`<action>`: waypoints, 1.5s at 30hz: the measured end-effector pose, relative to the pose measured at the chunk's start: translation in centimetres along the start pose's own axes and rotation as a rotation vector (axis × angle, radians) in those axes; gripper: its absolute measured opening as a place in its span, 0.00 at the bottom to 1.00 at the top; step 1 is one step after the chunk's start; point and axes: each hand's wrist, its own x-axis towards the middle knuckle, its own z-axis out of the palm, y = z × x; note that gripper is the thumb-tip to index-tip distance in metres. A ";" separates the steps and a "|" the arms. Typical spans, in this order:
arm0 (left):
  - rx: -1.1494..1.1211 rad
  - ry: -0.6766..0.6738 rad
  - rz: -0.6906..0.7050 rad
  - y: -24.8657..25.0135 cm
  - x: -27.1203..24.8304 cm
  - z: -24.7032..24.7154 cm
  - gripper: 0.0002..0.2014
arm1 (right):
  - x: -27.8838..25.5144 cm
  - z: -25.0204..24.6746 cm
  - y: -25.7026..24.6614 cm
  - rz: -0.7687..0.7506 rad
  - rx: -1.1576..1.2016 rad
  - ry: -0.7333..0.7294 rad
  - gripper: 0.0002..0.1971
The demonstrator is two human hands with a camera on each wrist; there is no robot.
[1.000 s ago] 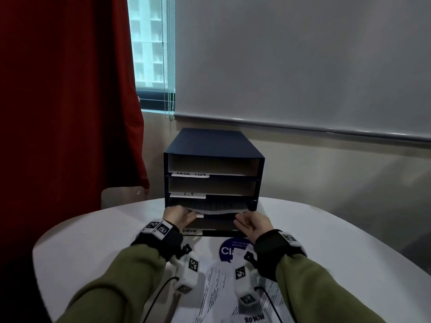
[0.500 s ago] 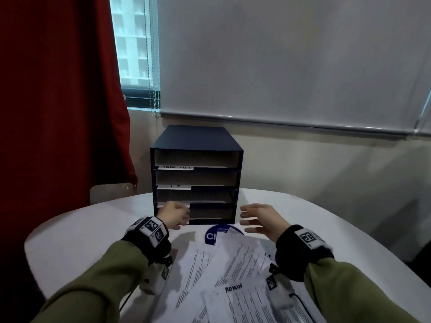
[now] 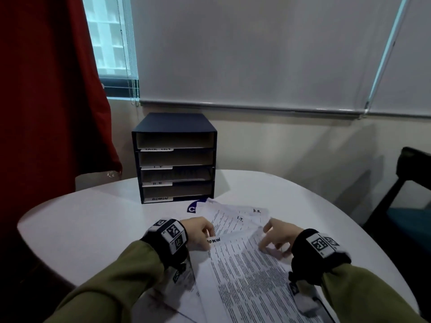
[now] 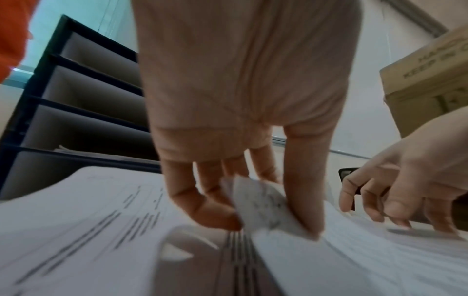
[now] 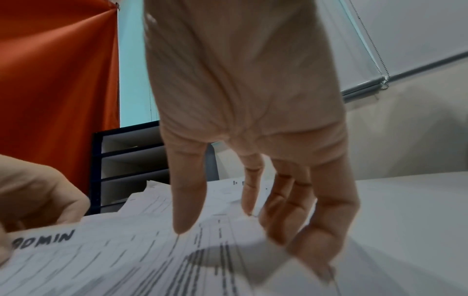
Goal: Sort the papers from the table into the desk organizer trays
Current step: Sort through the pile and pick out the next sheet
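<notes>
A dark blue desk organizer (image 3: 173,120) with several labelled trays stands at the back of the white table (image 3: 93,224); a sheet lies in its H.R. tray (image 3: 177,176). Loose printed papers are spread in front of me. On top lies a sheet marked ADMIN (image 3: 245,264). My left hand (image 3: 208,238) pinches its top-left corner between thumb and fingers (image 4: 210,208). My right hand (image 3: 268,241) has its fingers (image 5: 303,220) pointing down, touching the same sheet's right edge. Sheets marked I.T. (image 3: 231,220) and H.R. (image 3: 254,212) lie beyond it.
A red curtain (image 3: 46,89) hangs at the left and a dark chair (image 3: 410,194) stands at the right of the table. A blue round mark (image 3: 194,206) shows under the papers by the organizer. A cardboard box (image 4: 430,70) appears in the left wrist view.
Both hands have drawn back from the organizer's H.R. tray, leaving a sheet inside. They came down onto the pile, and my left hand took hold of the ADMIN sheet's corner.
</notes>
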 end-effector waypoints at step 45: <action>-0.179 0.016 0.033 -2.6 -1.1 -0.3 0.11 | -0.5 2.9 -0.2 -0.004 0.269 0.005 0.09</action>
